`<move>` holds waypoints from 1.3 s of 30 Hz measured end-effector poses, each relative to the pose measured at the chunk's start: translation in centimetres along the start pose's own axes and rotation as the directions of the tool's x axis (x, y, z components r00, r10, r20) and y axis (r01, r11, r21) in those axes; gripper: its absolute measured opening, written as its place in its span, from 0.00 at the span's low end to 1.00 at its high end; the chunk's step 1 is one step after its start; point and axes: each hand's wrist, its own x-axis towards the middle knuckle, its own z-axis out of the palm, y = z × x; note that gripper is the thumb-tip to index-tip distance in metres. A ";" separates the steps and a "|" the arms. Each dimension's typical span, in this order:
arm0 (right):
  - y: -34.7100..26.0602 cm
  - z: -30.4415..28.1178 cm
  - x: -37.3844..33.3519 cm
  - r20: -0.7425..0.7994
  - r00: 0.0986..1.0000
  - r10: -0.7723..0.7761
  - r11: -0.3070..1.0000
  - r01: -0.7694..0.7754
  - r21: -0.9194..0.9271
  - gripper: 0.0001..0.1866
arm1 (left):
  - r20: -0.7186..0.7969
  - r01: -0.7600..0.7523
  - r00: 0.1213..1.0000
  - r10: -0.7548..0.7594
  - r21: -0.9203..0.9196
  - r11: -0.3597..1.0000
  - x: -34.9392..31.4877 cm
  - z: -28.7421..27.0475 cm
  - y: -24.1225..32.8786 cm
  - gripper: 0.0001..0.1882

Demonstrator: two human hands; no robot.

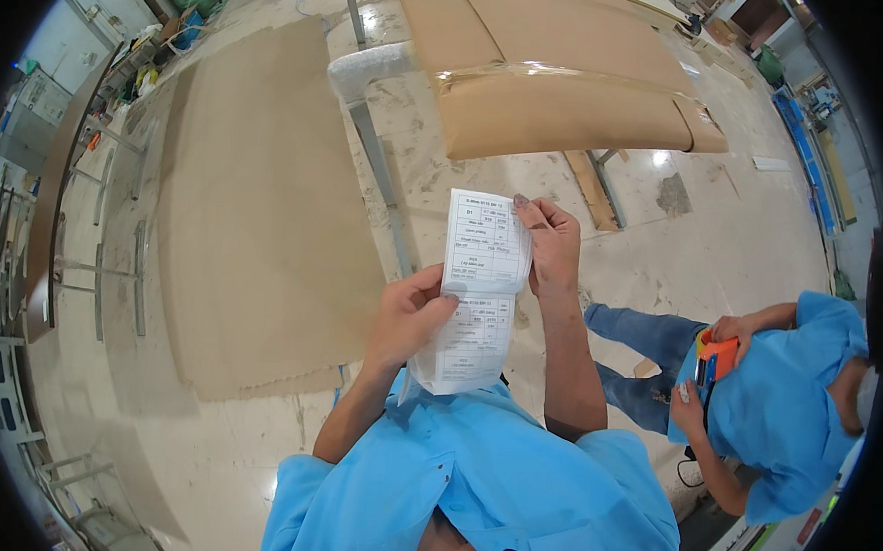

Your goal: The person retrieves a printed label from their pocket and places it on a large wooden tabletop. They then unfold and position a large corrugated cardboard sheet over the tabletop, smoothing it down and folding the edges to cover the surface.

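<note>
A strip of white printed labels [484, 248] hangs between my two hands in front of my chest, with tables of text on it and a fold across its middle. My left hand [412, 319] is closed on the strip's left edge near the fold, thumb lying on top. Higher up, my right hand [551, 243] pinches the upper right corner between thumb and fingers. The lower part of the strip droops toward my blue shirt [472, 474].
A large flat package [568, 94] in brown paper and clear tape rests on supports ahead. Brown sheeting [267, 209] spreads out at left. To my right, a co-worker [781, 389] in blue holds an orange tool [718, 360]. Metal racks [102, 261] line the left side.
</note>
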 end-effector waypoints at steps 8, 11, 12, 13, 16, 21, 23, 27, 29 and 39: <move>-1.4 -2.3 -2.5 0.430 0.513 -0.743 0.155 0.757 -0.635 0.08 | -0.117 0.000 0.993 0.001 0.011 1.000 1.7 1.8 -1.6 0.24; -1.8 -2.0 -4.5 0.791 0.365 -0.491 0.018 0.912 -0.409 0.08 | -0.028 -0.137 0.990 0.138 0.013 0.990 2.1 1.7 -2.1 0.28; -1.8 -1.9 -4.8 0.786 0.381 -0.486 0.009 0.902 -0.432 0.08 | -0.040 -0.124 0.991 0.128 0.099 0.987 2.2 1.6 -2.1 0.29; -1.8 -1.7 -4.9 0.799 0.370 -0.473 -0.017 0.903 -0.429 0.08 | -0.031 -0.114 0.992 0.122 0.182 0.977 2.2 1.5 -2.1 0.30; -1.8 -1.7 -4.7 0.845 0.323 -0.427 -0.118 0.906 -0.406 0.07 | -0.010 -0.167 0.982 0.187 0.410 0.897 2.2 1.5 -1.6 0.32; -2.3 -2.5 -4.2 0.873 0.313 -0.373 -0.194 0.894 -0.404 0.06 | 0.049 -0.166 0.980 0.195 0.744 0.647 2.6 2.5 0.1 0.32; -2.5 -2.8 -4.2 0.873 0.363 -0.324 -0.188 0.880 -0.436 0.10 | 0.095 -0.195 0.975 0.203 0.806 0.558 3.1 3.2 0.8 0.32; -2.9 -3.5 -4.0 0.860 0.349 -0.372 -0.258 0.852 -0.456 0.05 | 0.138 -0.178 0.983 0.120 0.880 0.440 4.1 4.5 1.5 0.33; -3.0 -4.0 -3.8 0.852 0.375 -0.366 -0.255 0.840 -0.479 0.05 | 0.161 -0.194 0.981 0.111 0.884 0.425 4.7 5.0 1.7 0.33; -4.6 -8.3 -2.6 0.705 0.584 -0.402 -0.065 0.750 -0.658 0.10 | 0.288 -0.290 0.955 0.073 0.851 0.438 8.7 8.7 1.5 0.34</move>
